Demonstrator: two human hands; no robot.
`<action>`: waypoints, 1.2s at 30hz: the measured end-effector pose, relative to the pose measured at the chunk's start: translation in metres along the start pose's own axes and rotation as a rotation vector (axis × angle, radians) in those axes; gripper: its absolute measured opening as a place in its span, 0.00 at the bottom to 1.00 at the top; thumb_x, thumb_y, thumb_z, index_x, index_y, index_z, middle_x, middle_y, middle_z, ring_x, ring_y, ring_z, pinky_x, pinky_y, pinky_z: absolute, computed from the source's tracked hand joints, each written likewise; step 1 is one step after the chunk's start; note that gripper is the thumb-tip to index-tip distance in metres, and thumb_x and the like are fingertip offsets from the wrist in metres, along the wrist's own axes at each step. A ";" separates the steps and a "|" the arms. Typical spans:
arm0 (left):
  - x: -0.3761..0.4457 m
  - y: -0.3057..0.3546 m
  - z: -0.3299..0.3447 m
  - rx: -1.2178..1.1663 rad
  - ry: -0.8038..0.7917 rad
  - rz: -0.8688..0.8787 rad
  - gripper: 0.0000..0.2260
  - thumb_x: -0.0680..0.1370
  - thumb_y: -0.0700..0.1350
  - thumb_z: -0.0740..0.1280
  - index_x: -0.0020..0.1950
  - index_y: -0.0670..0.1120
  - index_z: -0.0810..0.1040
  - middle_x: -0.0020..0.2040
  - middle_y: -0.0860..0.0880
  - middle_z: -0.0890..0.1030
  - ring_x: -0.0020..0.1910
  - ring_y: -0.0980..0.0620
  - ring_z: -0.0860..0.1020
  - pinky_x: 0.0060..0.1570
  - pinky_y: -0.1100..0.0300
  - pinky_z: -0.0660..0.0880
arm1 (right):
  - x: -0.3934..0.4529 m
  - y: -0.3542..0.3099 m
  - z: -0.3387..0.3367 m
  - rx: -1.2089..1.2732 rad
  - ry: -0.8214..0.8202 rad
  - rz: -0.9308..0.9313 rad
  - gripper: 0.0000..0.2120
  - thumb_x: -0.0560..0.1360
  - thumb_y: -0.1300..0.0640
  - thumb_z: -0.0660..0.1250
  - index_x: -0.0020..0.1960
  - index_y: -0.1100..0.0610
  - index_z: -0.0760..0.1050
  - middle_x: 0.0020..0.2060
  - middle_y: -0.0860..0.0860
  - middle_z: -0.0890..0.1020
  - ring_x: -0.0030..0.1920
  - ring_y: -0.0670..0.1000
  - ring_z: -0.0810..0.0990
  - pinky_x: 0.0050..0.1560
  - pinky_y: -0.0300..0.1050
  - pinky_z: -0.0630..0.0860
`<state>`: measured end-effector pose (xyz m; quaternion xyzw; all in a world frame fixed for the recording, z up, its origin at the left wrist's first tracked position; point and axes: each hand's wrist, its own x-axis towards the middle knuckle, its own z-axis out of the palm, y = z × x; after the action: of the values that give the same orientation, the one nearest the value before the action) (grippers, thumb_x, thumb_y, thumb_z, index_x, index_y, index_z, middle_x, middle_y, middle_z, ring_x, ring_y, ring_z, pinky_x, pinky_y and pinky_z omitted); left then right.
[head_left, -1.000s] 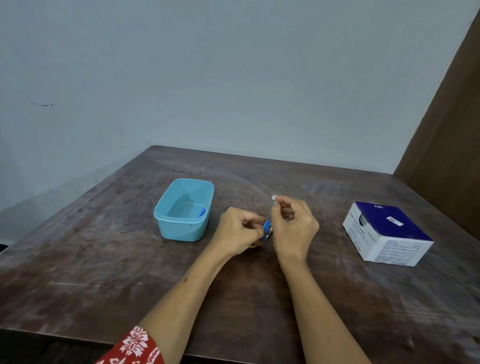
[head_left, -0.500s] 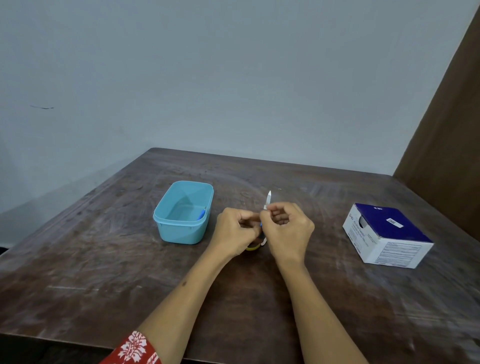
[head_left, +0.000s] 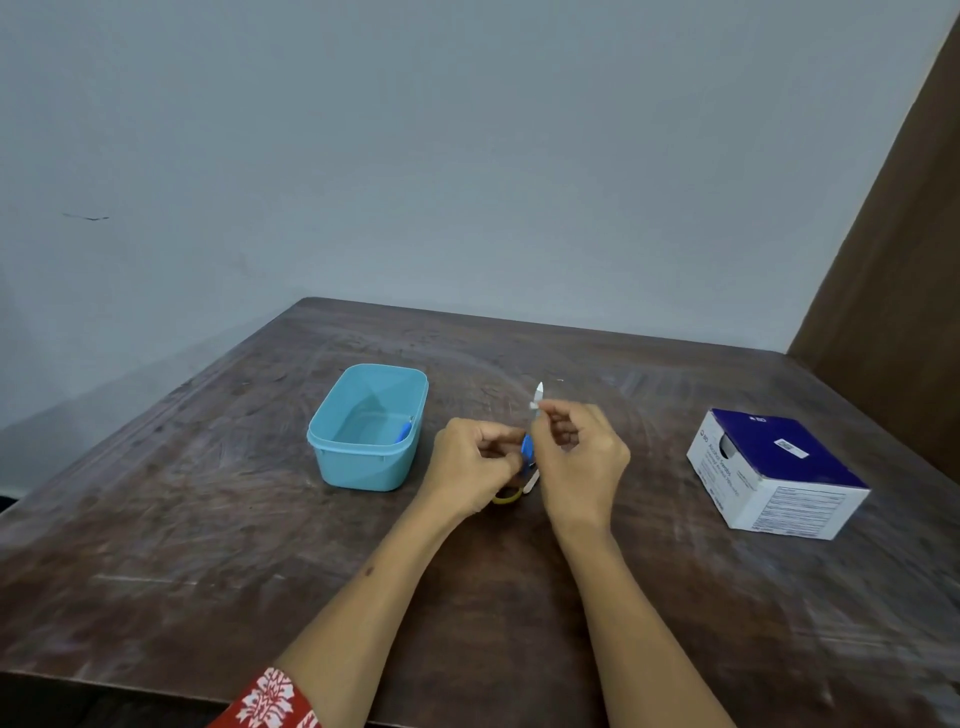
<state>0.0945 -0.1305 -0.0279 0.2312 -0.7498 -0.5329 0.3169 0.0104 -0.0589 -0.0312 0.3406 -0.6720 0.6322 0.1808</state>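
White pointed piece (head_left: 537, 397): pinched at its lower end between thumb and fingers of right hand (head_left: 582, 462), tip up, raised above the middle of the desk (head_left: 208, 519). Small blue piece (head_left: 527, 448): gripped in the curled fingers of left hand (head_left: 470, 467), just below the white one; whether the two touch cannot be told. Under the hands, on the desk: yellowish ring (head_left: 506, 496) and pale strip (head_left: 531, 482), both partly hidden. Left: light blue tub (head_left: 363, 467), one blue item (head_left: 402, 432) inside against its right wall. Right, well apart: blue-and-white box (head_left: 779, 467).
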 end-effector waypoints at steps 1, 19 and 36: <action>0.000 0.000 0.001 -0.005 -0.024 -0.025 0.12 0.72 0.31 0.67 0.52 0.40 0.83 0.42 0.43 0.85 0.41 0.48 0.84 0.46 0.51 0.81 | 0.001 0.000 0.000 0.000 0.026 -0.012 0.07 0.69 0.68 0.71 0.45 0.59 0.83 0.37 0.49 0.80 0.33 0.42 0.77 0.36 0.32 0.75; -0.001 0.004 -0.002 -0.114 0.031 -0.067 0.12 0.73 0.28 0.64 0.51 0.39 0.82 0.42 0.41 0.84 0.40 0.47 0.84 0.43 0.55 0.81 | -0.002 -0.003 0.001 -0.040 -0.061 0.034 0.05 0.64 0.64 0.72 0.36 0.55 0.80 0.32 0.48 0.80 0.30 0.45 0.77 0.33 0.35 0.76; -0.003 0.006 -0.001 -0.128 -0.041 -0.133 0.11 0.73 0.29 0.65 0.49 0.39 0.83 0.42 0.40 0.84 0.40 0.46 0.84 0.44 0.54 0.82 | -0.002 0.000 0.002 -0.029 -0.025 0.013 0.06 0.66 0.66 0.71 0.40 0.57 0.82 0.34 0.49 0.80 0.30 0.44 0.77 0.35 0.34 0.75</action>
<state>0.0975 -0.1271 -0.0222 0.2487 -0.7037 -0.6040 0.2796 0.0118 -0.0602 -0.0328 0.3415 -0.6854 0.6193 0.1735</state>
